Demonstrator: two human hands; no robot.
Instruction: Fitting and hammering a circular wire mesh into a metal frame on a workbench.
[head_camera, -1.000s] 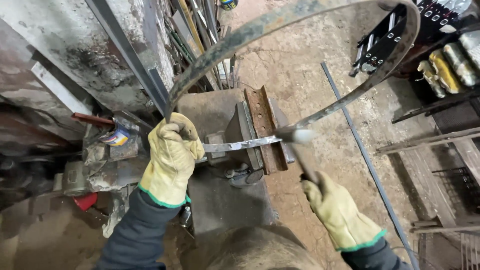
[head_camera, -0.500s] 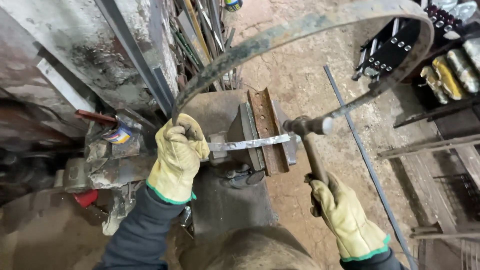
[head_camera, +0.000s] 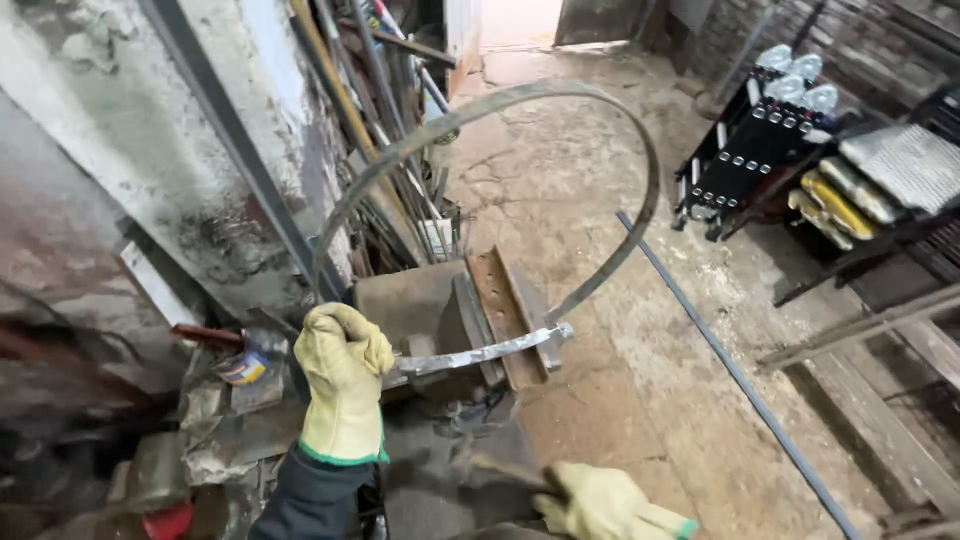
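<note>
Centre frame: our left hand (head_camera: 345, 380) grips the bent steel strip (head_camera: 480, 352), already bowed into a wide loop, lying across the anvil block (head_camera: 420, 305). Right hand (head_camera: 600, 500), bottom edge, fist closed on a blurred hammer handle (head_camera: 500, 472) (head unseen). Strip end unflattened, we judge.

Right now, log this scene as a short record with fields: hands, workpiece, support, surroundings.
left hand: gloved left hand grips the strip near its shiny end
right hand: gloved right hand low at the frame's bottom, gripping a hammer handle; the head is blurred
workpiece: flat metal strip bent in a big loop, its end lying across the block
support: rusty steel block on a dark stand
floor: long rod lying on the concrete
left side: bars leaning on the wall
right side: rack with bottles
</note>
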